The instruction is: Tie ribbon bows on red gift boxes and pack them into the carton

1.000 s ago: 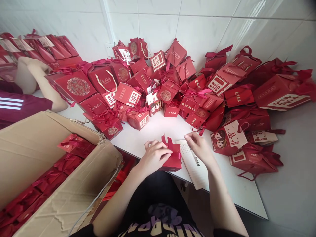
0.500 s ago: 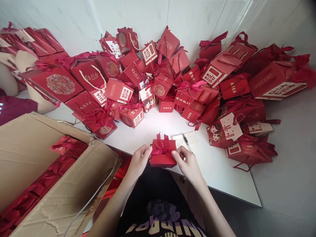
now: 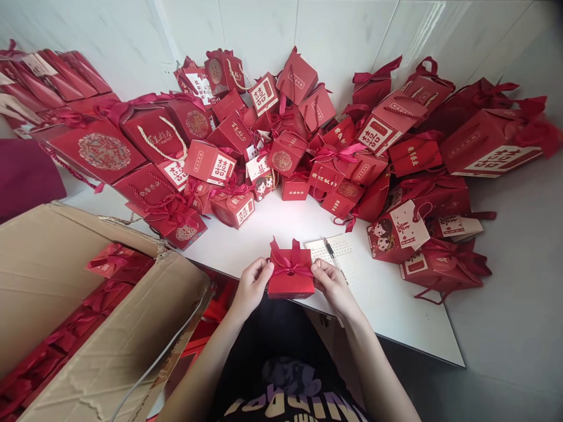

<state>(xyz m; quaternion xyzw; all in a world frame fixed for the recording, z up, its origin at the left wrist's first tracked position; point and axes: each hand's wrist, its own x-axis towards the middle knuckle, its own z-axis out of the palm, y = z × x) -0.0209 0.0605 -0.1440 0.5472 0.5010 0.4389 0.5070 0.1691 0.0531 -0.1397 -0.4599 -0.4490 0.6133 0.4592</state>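
Note:
A small red gift box (image 3: 291, 280) with a pink-red ribbon bow on top sits at the near edge of the white table (image 3: 396, 305). My left hand (image 3: 251, 287) pinches the ribbon at the box's left side. My right hand (image 3: 331, 284) pinches the ribbon at its right side. Both hands have fingers closed on the ribbon ends. Just behind the box lies a lined paper sheet (image 3: 352, 264) with a pen (image 3: 331, 249) on it.
A big heap of red gift boxes and bags (image 3: 281, 135) covers the far half of the table up to the tiled wall. An open cardboard carton (image 3: 109, 328) holding more red boxes stands at my left. Another person's dark red sleeve (image 3: 24, 176) shows at far left.
My right hand came off the paper sheet onto the box's ribbon. The box was turned square to me, and both hands now pull the ribbon ends. The other person's arm left the view.

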